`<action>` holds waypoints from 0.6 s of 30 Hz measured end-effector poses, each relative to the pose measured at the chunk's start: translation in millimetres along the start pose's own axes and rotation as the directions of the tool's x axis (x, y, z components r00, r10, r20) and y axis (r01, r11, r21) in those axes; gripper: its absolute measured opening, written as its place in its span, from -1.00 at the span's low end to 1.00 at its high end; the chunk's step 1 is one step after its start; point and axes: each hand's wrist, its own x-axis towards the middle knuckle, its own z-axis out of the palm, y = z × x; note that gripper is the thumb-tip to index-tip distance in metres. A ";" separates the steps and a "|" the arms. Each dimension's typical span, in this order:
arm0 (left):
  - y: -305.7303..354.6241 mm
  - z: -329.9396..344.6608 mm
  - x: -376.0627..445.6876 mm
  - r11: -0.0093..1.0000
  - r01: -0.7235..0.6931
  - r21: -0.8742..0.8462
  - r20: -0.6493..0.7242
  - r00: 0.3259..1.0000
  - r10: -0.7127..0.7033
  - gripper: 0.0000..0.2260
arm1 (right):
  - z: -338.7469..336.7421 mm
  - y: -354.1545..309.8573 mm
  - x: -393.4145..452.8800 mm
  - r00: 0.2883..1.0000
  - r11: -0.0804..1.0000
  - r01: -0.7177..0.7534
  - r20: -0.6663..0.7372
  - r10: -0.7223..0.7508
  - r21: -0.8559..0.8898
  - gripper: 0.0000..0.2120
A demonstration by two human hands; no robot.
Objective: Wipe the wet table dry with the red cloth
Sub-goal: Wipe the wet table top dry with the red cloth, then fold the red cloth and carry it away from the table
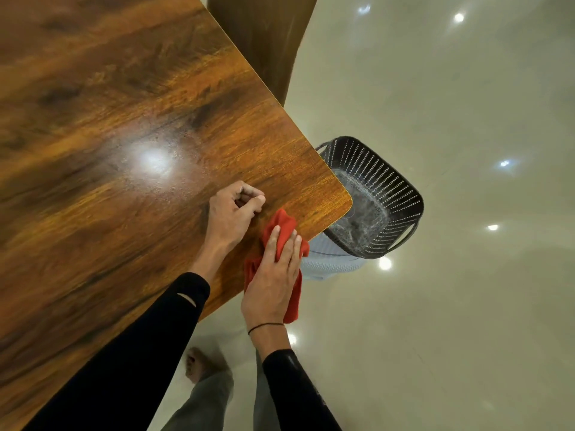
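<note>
The wooden table fills the left of the view, with a bright lamp reflection and a faint hazy film around it. The red cloth lies over the table's near edge close to the rounded corner, part of it hanging down past the edge. My right hand presses flat on the cloth with straight fingers. My left hand rests on the tabletop just left of the cloth, its fingers curled with nothing in them.
A black perforated basket stands on the floor under the table's corner, on top of a pale blue basket. A brown chair back is at the far edge. Glossy floor tiles lie to the right; my bare foot is below.
</note>
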 end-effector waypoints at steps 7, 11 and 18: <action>-4.5 -51.4 -48.4 0.994 0.103 0.034 0.039 0.994 -0.104 -0.91 | -15.0 -21.8 -46.5 0.966 0.996 0.083 0.244 -0.084 0.013 -0.11; -8.1 -84.4 -85.4 0.982 0.188 0.015 0.064 0.980 -0.188 -0.88 | -24.4 -46.1 -82.1 0.928 0.990 0.125 0.345 -0.139 0.061 -0.24; -25.2 -150.0 -140.1 0.921 0.387 -0.042 0.013 0.922 -0.387 -0.89 | -48.3 -70.1 -75.2 0.815 0.694 -0.367 0.574 -0.082 0.619 -0.65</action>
